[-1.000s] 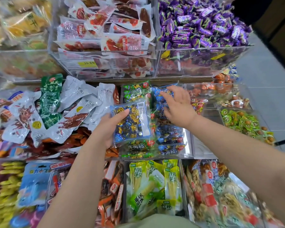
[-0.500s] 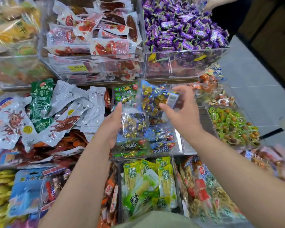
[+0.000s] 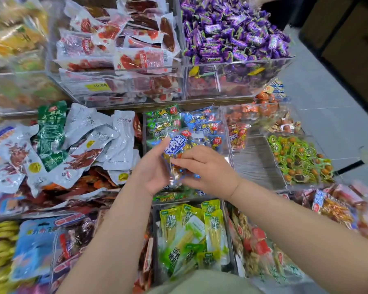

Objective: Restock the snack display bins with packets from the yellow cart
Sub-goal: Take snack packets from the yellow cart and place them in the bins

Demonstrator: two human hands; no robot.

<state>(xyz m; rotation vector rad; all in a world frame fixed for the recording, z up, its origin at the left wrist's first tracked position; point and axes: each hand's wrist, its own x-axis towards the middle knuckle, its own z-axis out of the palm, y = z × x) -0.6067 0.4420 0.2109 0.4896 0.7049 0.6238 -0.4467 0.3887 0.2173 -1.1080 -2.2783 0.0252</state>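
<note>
blue packet (image 3: 175,145): frame centre, held over the clear bin (image 3: 227,143) of blue and green packets
left hand (image 3: 152,168): grip grasping its left edge
right hand (image 3: 208,168): grip pinching its lower part

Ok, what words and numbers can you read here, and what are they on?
"Beef cubes": on the blue packet.
"牛肉粒": same packet, above the English.
Yellow price tag: digits too blurred.
Purple candies, silver packets, everything else: print too small or blurred.
</note>
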